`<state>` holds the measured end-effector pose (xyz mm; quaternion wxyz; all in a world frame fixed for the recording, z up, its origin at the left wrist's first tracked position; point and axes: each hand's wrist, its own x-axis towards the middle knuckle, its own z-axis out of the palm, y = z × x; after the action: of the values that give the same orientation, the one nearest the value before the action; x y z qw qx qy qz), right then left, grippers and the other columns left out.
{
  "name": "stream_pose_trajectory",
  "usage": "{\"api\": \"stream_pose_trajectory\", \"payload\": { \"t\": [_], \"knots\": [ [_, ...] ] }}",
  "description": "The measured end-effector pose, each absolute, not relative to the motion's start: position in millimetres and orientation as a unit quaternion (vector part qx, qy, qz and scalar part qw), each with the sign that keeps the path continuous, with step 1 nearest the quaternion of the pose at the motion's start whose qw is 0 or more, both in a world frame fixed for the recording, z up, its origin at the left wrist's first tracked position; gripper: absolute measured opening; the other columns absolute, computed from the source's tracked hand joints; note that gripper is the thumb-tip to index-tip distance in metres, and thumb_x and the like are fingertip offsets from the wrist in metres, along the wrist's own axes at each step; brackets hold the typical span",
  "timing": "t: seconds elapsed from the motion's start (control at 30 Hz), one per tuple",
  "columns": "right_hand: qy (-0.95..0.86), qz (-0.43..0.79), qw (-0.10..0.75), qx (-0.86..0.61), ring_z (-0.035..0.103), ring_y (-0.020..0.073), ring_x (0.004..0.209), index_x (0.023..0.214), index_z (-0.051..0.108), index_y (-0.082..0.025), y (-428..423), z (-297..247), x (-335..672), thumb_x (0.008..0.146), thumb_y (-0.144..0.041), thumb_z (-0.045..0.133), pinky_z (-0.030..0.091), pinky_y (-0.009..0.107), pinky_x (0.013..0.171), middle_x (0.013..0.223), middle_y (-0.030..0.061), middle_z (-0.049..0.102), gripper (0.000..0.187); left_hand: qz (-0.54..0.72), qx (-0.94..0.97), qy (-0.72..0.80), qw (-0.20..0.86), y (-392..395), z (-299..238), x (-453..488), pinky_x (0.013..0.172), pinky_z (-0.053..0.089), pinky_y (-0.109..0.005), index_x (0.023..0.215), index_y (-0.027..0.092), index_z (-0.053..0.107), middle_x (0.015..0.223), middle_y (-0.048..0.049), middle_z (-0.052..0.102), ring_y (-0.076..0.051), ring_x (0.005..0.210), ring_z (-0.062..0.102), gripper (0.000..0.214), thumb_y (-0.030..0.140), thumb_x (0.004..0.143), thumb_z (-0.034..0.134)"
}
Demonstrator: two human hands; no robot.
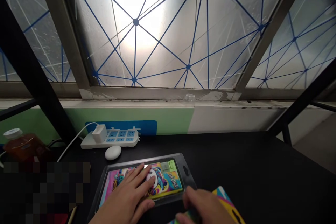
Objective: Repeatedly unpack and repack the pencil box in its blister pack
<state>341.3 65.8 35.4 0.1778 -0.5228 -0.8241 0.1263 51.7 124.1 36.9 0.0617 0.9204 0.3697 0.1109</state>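
Note:
A brightly printed flat pack (168, 182) with a cartoon figure and the letters "SPORT" lies in a clear plastic blister tray (187, 168) on the black desk. My left hand (128, 196) rests flat on the pack, fingers stretched out and slightly apart. To its right, just past the tray's near corner, my right hand (206, 206) is curled around a colourful printed card (229, 208) in yellow, pink and blue. Part of that card is covered by the hand and cut off by the bottom edge.
Behind the tray are a white power strip (120, 141) with a charger (99, 133) plugged in and a white oval case (113, 152). A bottle of amber liquid (25, 147) stands at left. Black metal posts (39, 66) rise on both sides before the window. The lower left is blurred out.

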Motion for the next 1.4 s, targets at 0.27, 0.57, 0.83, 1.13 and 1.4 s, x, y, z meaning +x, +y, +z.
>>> {"api": "stream_pose_trajectory", "payload": {
  "t": [0.27, 0.57, 0.83, 1.13, 1.4],
  "knots": [
    [-0.745, 0.278, 0.088, -0.6, 0.043, 0.0124, 0.056, 0.061, 0.049, -0.021, 131.8, 72.3, 434.7, 0.1, -0.061, 0.048, 0.032, 0.027, 0.056, 0.061, -0.0043, 0.049, 0.055, 0.121, 0.927, 0.35, 0.051, 124.5, 41.9, 48.9, 0.102, 0.054, -0.061, 0.13, 0.032, 0.07, 0.154, -0.0073, 0.054, -0.04, 0.138, 0.055, 0.035, 0.048, 0.102, 0.057],
    [-0.708, 0.227, 0.116, -0.658, 0.047, 0.0148, 0.058, 0.063, 0.051, -0.022, 145.3, 48.5, 452.7, 0.098, -0.067, 0.046, 0.032, 0.028, 0.056, 0.062, -0.0024, 0.055, 0.057, 0.16, 0.93, 0.331, -0.024, 125.8, 11.9, 46.1, 0.103, 0.056, -0.055, 0.123, 0.031, 0.07, 0.149, -0.009, 0.062, -0.038, 0.135, 0.06, 0.031, 0.05, 0.1, 0.061],
    [-0.714, 0.177, 0.135, -0.664, 0.059, 0.0203, 0.068, 0.068, 0.059, -0.025, 142.5, 51.6, 459.2, 0.1, -0.065, 0.045, 0.041, 0.033, 0.069, 0.07, 0.0001, 0.065, 0.053, 0.137, 0.934, 0.327, -0.027, 124.8, 15.7, 44.7, 0.099, 0.057, -0.058, 0.127, 0.032, 0.068, 0.151, -0.0084, 0.06, -0.039, 0.133, 0.062, 0.031, 0.048, 0.1, 0.061],
    [-0.728, 0.13, 0.15, -0.656, 0.064, 0.0248, 0.08, 0.076, 0.071, -0.028, 144.0, 56.4, 472.4, 0.099, -0.065, 0.047, 0.045, 0.038, 0.082, 0.08, 0.002, 0.074, 0.05, 0.133, 0.93, 0.343, -0.015, 120.1, 26.5, 46.4, 0.1, 0.057, -0.057, 0.131, 0.032, 0.067, 0.153, -0.0084, 0.058, -0.038, 0.136, 0.059, 0.034, 0.044, 0.1, 0.061],
    [-0.74, 0.088, 0.167, -0.645, 0.065, 0.0246, 0.075, 0.075, 0.072, -0.029, 142.4, 53.0, 476.7, 0.098, -0.068, 0.045, 0.046, 0.039, 0.077, 0.079, 0.0015, 0.076, 0.053, 0.138, 0.927, 0.35, 0.011, 121.2, 32.7, 50.4, 0.099, 0.056, -0.061, 0.13, 0.032, 0.067, 0.152, -0.0091, 0.059, -0.04, 0.136, 0.059, 0.032, 0.041, 0.1, 0.06]
  ]
}}
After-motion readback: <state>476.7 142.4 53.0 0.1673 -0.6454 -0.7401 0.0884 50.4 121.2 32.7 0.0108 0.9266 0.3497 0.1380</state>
